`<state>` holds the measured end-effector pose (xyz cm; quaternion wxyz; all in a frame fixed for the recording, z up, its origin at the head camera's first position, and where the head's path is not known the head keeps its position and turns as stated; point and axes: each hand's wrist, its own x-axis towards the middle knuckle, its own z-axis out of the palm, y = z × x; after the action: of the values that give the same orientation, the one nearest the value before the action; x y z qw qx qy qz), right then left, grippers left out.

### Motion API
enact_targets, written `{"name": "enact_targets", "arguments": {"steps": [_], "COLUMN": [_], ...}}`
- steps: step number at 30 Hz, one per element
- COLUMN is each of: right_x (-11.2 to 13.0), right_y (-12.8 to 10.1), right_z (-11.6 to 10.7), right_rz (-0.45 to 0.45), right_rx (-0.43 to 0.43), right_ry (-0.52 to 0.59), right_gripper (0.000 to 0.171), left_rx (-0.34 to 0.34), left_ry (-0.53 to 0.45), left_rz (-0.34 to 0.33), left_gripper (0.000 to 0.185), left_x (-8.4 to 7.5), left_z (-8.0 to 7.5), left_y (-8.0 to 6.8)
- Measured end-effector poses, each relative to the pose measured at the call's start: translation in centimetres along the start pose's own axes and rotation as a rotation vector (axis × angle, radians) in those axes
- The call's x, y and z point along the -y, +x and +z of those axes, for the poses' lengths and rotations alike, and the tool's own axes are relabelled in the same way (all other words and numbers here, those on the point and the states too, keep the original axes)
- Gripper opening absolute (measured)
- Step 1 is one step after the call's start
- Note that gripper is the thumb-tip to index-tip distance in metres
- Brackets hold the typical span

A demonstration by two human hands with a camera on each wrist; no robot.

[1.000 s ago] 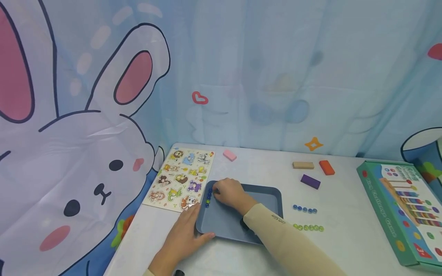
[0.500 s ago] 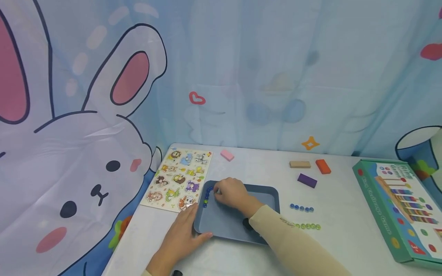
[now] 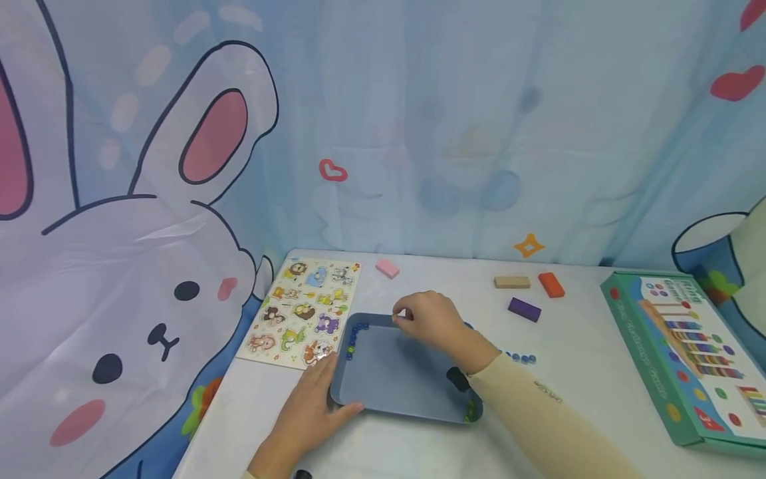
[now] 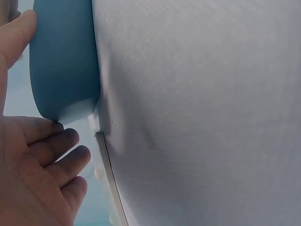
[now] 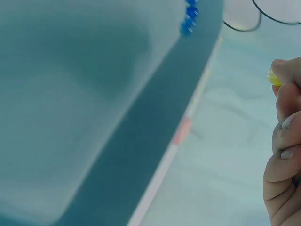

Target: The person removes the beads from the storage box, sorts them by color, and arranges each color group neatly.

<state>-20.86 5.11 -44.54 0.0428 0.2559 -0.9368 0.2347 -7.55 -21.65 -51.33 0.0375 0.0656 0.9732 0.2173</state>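
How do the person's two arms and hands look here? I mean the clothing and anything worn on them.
Both hands are bare: no gloves and no rings show. The right hand comes out of a long, close-fitting beige sleeve with a small line of dark lettering on the forearm, too small to read. A dark item sits at that wrist. Of the left hand, only the wrist shows, with a dark object at the frame's bottom edge.

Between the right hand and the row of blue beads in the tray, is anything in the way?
No: the head view shows only bare tray floor between the right hand and blue beads.
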Motion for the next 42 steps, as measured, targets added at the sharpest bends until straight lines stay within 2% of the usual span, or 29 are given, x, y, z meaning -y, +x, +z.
{"name": "enact_targets", "arguments": {"steps": [6,17,34,42], "right_x": [-2.0,-7.3,-13.3,-14.6], "right_y": [-2.1,-8.2,-16.8,-18.9], "right_z": [-2.4,-5.2,-5.3,-5.0], "right_rz": [0.012,0.160,0.391,0.437], "right_rx": [-0.061,-0.097,-0.042,-0.007], "right_ry": [-0.012,-0.022,-0.017,-0.018], "right_gripper": [0.011,0.014,0.018,0.019], "left_rx": [-0.005,0.000,-0.007,-0.008], "left_ry": [-0.008,0.012,-0.012,-0.007], "left_rz": [0.004,0.008,0.017,0.015], "left_gripper": [0.111,0.111,0.111,0.111], "left_x": [0.0,0.3,0.3,0.5], "left_z": [-0.1,0.2,0.2,0.4], "left_y": [-0.1,0.1,0.1,0.1]}}
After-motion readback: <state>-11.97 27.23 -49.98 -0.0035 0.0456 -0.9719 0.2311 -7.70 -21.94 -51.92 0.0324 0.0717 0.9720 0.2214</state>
